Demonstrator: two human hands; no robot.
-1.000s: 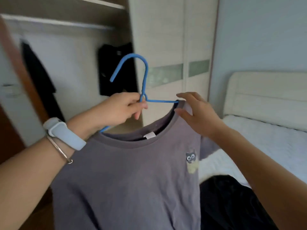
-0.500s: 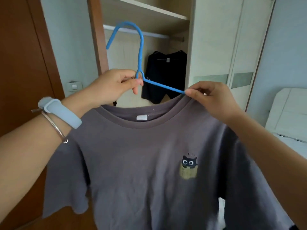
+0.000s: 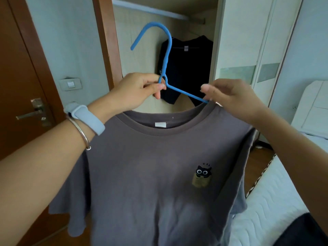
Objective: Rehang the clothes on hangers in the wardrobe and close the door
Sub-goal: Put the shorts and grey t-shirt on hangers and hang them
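A grey T-shirt [image 3: 145,171] with a small cat print hangs from a blue hanger [image 3: 167,50] held up in front of me. My left hand [image 3: 136,91] pinches the hanger at the base of its hook. At the shirt's right shoulder, my right hand [image 3: 229,96] grips the collar edge where the hanger's arm enters the fabric. Behind, the open wardrobe [image 3: 220,50] shows a rail [image 3: 152,11] near the top and a black garment [image 3: 188,68] hanging inside. The hanger's left arm is hidden under the shirt.
A brown room door [image 3: 19,86] with a metal handle stands at the left, beside a wall switch [image 3: 70,84]. A bed with a white quilted cover [image 3: 276,201] lies at the lower right, a dark garment [image 3: 305,231] on its near corner.
The view has swung left from the bed toward the open wardrobe. The shirt now hangs flat facing me, and my right hand has closed on its shoulder at the hanger arm.
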